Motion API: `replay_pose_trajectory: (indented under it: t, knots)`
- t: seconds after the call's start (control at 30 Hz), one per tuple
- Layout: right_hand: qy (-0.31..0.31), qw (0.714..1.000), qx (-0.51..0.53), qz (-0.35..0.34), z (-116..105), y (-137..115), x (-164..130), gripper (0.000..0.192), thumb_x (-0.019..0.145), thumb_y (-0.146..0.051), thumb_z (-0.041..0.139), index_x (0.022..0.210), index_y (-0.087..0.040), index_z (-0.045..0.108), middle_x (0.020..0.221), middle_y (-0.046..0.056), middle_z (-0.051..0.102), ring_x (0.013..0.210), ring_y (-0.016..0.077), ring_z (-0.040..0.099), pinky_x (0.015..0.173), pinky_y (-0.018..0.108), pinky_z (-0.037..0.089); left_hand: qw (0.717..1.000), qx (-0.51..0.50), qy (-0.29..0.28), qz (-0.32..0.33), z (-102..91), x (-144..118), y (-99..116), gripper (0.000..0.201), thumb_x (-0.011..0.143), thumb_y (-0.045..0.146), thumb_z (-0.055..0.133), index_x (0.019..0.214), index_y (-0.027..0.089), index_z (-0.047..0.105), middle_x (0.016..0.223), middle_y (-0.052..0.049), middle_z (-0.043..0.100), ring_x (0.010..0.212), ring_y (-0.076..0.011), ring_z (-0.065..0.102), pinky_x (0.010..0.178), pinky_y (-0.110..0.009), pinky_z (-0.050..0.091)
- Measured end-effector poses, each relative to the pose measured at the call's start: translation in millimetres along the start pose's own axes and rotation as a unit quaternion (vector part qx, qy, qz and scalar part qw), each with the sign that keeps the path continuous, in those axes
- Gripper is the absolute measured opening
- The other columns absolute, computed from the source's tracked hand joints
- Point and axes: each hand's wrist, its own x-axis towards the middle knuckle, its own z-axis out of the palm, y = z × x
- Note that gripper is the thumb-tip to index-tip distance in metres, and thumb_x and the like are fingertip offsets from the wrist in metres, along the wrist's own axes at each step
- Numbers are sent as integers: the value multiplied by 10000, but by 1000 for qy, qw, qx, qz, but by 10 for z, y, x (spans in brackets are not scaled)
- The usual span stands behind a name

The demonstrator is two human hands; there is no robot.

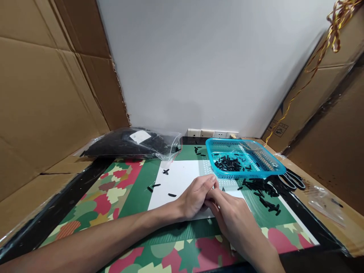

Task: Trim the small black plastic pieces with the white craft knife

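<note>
My left hand (196, 195) and my right hand (229, 208) meet over the lower part of a white sheet (182, 178). Both are closed, with fingertips pressed together, and whatever they grip is hidden by the fingers. Several small black strips (171, 195) lie on and beside the sheet, left of my hands. Just beyond my right hand stands a blue plastic basket (246, 175) with a heap of small black pieces (227, 163) inside. A pile of black strips (263, 189) lies on the mat to the right of my right hand.
A clear zip bag (127, 146) full of black pieces rests at the back left. Scissors (292, 179) and a small clear bag (324, 204) lie at the right. Cardboard walls (57, 76) flank the patterned mat (133, 197). Sockets (207, 133) line the back wall; a yellow cord (290, 102) hangs right.
</note>
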Motion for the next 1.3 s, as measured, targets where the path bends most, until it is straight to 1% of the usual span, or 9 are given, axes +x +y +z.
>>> replay_pose_trajectory:
  t: [0.07,0.2,0.33,0.47,0.57,0.8,0.97,1.1,1.3]
  knots:
    - [3,996,88,31,-40,22,-18,195,1127,-192,462,1034,-231,628,873,26,765,701,197,741,624,275,543,1000,-21,-10,-18,4,4,-10,540,1075,669,396,855,198,544,579,60,452,467,-113,379,452,-257,259]
    - [38,958,259,115,-201,59,-34,99,1100,-264,574,1071,-242,667,877,22,773,695,164,762,612,222,597,1000,-16,-9,2,9,-3,4,477,1095,581,429,862,187,565,521,60,491,450,-104,408,497,-238,326]
    - [108,871,435,200,-308,114,-27,165,1051,-380,705,1012,-219,697,847,50,777,680,178,760,592,252,652,1000,-17,-16,-4,28,-42,49,446,1089,582,449,893,196,558,473,87,435,415,-100,339,465,-238,285]
    - [66,782,567,250,-293,140,-6,229,1000,-412,784,997,-193,719,773,50,751,656,190,736,489,249,631,997,13,-65,36,46,-111,90,438,1096,566,480,897,187,570,626,45,537,485,-90,417,487,-233,317]
    - [65,749,604,265,-252,133,4,217,980,-389,813,1002,-185,741,773,35,726,633,168,704,466,237,620,993,28,-85,73,41,-148,86,405,1122,509,455,928,178,588,775,6,617,545,-81,464,531,-224,362]
    - [70,739,610,276,-247,125,-2,210,960,-380,835,984,-182,769,816,45,730,663,170,700,475,241,628,994,25,-73,77,33,-163,36,393,1126,526,438,986,186,578,700,34,559,523,-83,428,528,-220,351]
    - [68,751,595,280,-260,134,3,236,961,-407,830,968,-179,768,814,50,733,651,166,695,473,229,609,994,26,-55,88,37,-158,60,411,1128,529,429,937,188,554,590,69,480,490,-80,383,519,-216,338]
    - [72,763,579,277,-263,148,18,257,949,-426,839,956,-177,775,821,55,731,660,163,687,477,219,595,994,39,-46,91,27,-148,44,405,1132,518,428,944,182,554,601,68,493,493,-75,391,525,-218,340]
    - [81,763,583,265,-264,143,18,222,949,-409,840,972,-194,787,822,49,736,679,164,689,493,216,605,990,77,-21,118,16,-136,41,368,1127,467,462,898,190,544,584,71,483,514,-82,392,543,-230,327]
